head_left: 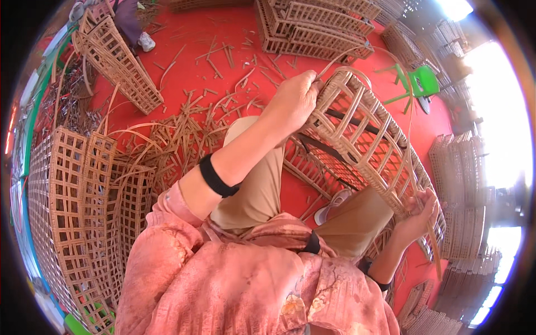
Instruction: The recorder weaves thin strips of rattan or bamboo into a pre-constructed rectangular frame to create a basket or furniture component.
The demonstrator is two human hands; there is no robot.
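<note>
A woven wicker basket (357, 120) with an open lattice side and dark frame bars is tilted on its side over my knees. My left hand (295, 103) is closed on its far left corner, the fingers partly hidden behind the rim. A long thin cane strip (410, 120) loops above the basket from near my left hand round to the right end. There my right hand (417, 220) is closed at the basket's lower right edge, with the strip passing through its fingers. A flat loose end of strip hangs below it.
Stacked lattice panels (72, 206) stand at the left. Cut cane pieces (190, 125) litter the red floor (184, 33). More baskets (318, 28) stand at the far side, and a green plastic chair (421, 81) at the right. Another person's shoe (146, 42) shows at upper left.
</note>
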